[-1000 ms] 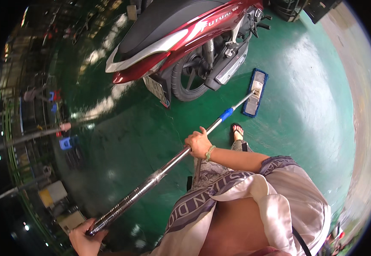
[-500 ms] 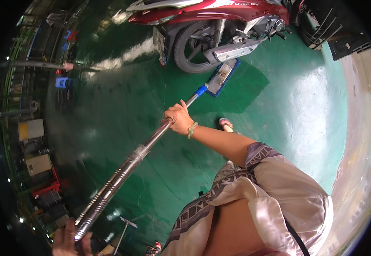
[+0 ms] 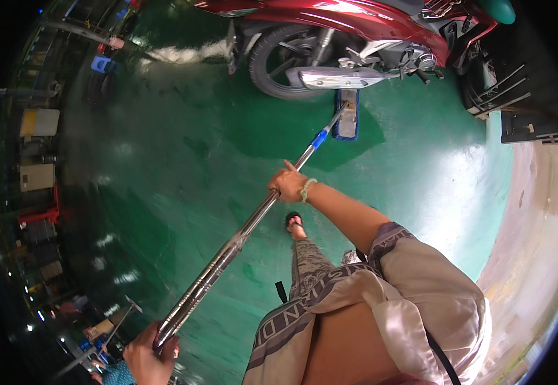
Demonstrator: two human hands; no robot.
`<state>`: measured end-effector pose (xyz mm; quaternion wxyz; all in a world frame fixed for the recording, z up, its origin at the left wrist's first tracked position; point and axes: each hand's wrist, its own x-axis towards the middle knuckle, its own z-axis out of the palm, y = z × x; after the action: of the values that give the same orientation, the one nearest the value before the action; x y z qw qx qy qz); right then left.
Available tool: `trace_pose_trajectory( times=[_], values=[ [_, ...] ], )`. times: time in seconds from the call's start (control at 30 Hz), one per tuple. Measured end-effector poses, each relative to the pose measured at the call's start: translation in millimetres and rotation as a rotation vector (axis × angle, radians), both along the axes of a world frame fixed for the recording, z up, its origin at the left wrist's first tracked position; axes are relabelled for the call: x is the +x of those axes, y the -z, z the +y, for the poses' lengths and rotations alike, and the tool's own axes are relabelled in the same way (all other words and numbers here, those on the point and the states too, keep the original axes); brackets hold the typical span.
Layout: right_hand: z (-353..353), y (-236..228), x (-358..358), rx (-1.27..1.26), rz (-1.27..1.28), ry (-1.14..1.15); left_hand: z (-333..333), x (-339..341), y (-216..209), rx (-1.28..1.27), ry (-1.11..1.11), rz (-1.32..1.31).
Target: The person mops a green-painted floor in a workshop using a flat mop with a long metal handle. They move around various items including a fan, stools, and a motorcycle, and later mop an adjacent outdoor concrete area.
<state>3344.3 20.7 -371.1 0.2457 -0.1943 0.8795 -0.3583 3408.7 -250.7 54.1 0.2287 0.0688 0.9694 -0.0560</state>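
Note:
A flat mop (image 3: pixel 240 239) with a long metal pole, a blue collar and a blue-fringed rectangular head runs diagonally across the view. Around the middle of the pole, my right hand (image 3: pixel 290 184) is closed, a beaded bracelet at its wrist. My left hand (image 3: pixel 148 357) grips the pole's top end at the lower left. The mop head (image 3: pixel 347 119) lies flat on the green floor (image 3: pixel 420 147), just beside a red motorbike (image 3: pixel 330 25). Its far end is close under the exhaust, near the rear wheel (image 3: pixel 285 61); I cannot tell whether they touch.
Dark wet-looking floor surrounds the mop head. Black equipment (image 3: pixel 523 90) stands at the far right, above a pale strip of ground (image 3: pixel 529 212). Boxes and a blue stool (image 3: pixel 101 63) line the left side. At the lower left is a person in patterned teal (image 3: pixel 120 373) near another long-handled tool (image 3: pixel 125 317).
The mop head now lies more lengthwise, pointing away from me, and farther right along the motorbike. Both hands have moved right with the pole. My foot has come into view in front.

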Motion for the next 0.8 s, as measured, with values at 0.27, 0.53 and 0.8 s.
trace_pose_trajectory(
  times=[0.27,0.53,0.8],
  values=[
    [261,79,70,0.528,-0.135,0.147,183,86,198,0.287,-0.082,-0.12],
    [451,124,174,0.841,-0.358,0.515,390,148,407,0.551,-0.042,-0.432],
    [449,165,294,0.851,-0.233,0.409,407,263,445,0.666,-0.033,-0.469]
  ],
)
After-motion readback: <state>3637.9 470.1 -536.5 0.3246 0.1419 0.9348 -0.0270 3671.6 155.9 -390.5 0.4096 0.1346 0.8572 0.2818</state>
